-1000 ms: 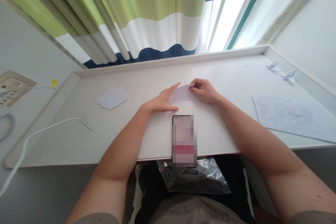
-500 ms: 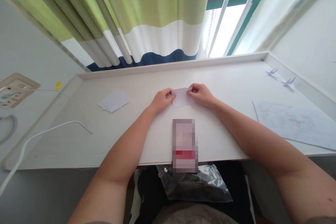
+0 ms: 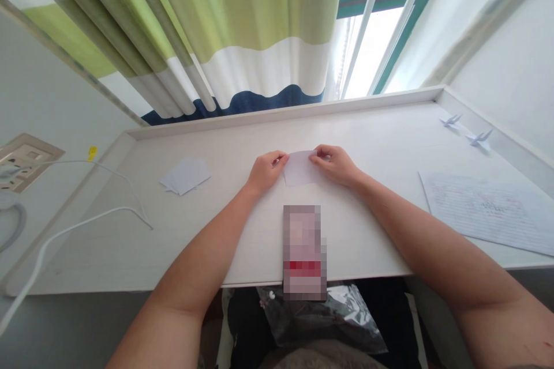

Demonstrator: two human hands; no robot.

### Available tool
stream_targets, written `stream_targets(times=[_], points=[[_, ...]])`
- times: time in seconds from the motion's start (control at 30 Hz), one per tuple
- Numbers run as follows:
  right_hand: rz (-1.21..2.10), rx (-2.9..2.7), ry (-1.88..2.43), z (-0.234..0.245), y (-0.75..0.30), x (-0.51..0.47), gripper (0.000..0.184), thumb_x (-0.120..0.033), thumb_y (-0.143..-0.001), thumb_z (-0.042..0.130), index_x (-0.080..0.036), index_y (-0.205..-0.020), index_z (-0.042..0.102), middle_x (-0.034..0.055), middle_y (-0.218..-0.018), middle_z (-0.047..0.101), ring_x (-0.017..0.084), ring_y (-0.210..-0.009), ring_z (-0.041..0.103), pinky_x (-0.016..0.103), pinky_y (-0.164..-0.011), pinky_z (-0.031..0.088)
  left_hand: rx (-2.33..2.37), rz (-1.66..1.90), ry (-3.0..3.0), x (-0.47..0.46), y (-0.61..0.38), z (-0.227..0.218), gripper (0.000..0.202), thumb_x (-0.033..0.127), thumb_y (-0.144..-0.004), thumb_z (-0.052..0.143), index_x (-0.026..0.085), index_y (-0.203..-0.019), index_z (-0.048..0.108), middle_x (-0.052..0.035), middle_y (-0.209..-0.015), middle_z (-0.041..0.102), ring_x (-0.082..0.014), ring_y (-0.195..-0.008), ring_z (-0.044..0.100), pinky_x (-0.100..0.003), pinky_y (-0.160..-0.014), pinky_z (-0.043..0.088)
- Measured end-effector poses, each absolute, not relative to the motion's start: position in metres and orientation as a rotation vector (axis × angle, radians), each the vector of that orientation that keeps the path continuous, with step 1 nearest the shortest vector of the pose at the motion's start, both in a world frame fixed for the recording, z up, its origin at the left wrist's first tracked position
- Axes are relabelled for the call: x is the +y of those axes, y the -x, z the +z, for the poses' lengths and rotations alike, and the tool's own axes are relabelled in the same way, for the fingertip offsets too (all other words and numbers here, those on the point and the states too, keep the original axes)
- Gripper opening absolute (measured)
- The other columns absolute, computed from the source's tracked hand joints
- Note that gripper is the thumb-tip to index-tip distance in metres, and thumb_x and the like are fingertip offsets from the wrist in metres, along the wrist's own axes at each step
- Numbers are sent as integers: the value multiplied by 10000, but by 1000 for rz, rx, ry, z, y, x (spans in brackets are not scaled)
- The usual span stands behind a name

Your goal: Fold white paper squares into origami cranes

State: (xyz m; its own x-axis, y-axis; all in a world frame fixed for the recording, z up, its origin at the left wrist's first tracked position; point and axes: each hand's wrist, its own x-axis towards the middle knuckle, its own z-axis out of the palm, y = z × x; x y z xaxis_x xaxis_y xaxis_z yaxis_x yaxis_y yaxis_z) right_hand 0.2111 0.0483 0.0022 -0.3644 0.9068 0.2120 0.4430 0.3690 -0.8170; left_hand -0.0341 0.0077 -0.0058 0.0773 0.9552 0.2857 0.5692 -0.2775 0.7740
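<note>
A small white sheet of paper point(image 3: 300, 169) is stretched between my two hands over the middle of the desk. My left hand point(image 3: 267, 171) pinches its upper left corner between thumb and fingers. At the upper right corner, my right hand point(image 3: 335, 163) grips it the same way. The far edge of the sheet bows slightly upward. Nearer to me lies a flat, blurred-out rectangular object point(image 3: 304, 251) with a red band, reaching over the desk's front edge.
A fanned pile of white paper sheets point(image 3: 186, 176) lies left. Two folded paper cranes point(image 3: 479, 139) stand at the far right, beyond a written sheet point(image 3: 489, 207). A white cable point(image 3: 86, 229) crosses the left side. Below the desk edge is a clear plastic bag point(image 3: 346, 314).
The view has tilted slightly, so the desk sits a little lower. Both hands keep their hold on the paper, which appears slightly more spread out.
</note>
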Motion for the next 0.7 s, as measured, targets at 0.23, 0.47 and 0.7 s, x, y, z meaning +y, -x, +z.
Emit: stream_targets(times=[0.23, 0.47, 0.7], points=[[819, -1991, 1140, 1, -213, 48, 181, -379, -886, 660, -226, -812, 724, 63, -870, 769, 233, -818, 656, 392, -821, 501, 1506, 1211, -1670, 12, 36, -7, 295, 505, -866, 812, 212, -870, 851, -72, -919, 845, -229, -840, 743, -354, -823, 584], [815, -1962, 1100, -3, -216, 47, 198, -321, -893, 667, -235, -1004, 806, 62, -971, 807, 251, -889, 715, 425, -870, 557, 1393, 1213, -1619, 11, 38, -10, 294, 515, -834, 884, 223, -824, 859, -56, -863, 841, -201, -757, 723, -329, -717, 553], [712, -1983, 914, -3, -215, 45, 110, -260, -908, 679, -270, -879, 785, 52, -999, 807, 265, -972, 744, 464, -934, 579, 1276, 1411, -1882, 14, 38, -13, 53, 307, -920, 835, 262, -923, 863, -47, -984, 836, -201, -938, 750, -364, -883, 589]])
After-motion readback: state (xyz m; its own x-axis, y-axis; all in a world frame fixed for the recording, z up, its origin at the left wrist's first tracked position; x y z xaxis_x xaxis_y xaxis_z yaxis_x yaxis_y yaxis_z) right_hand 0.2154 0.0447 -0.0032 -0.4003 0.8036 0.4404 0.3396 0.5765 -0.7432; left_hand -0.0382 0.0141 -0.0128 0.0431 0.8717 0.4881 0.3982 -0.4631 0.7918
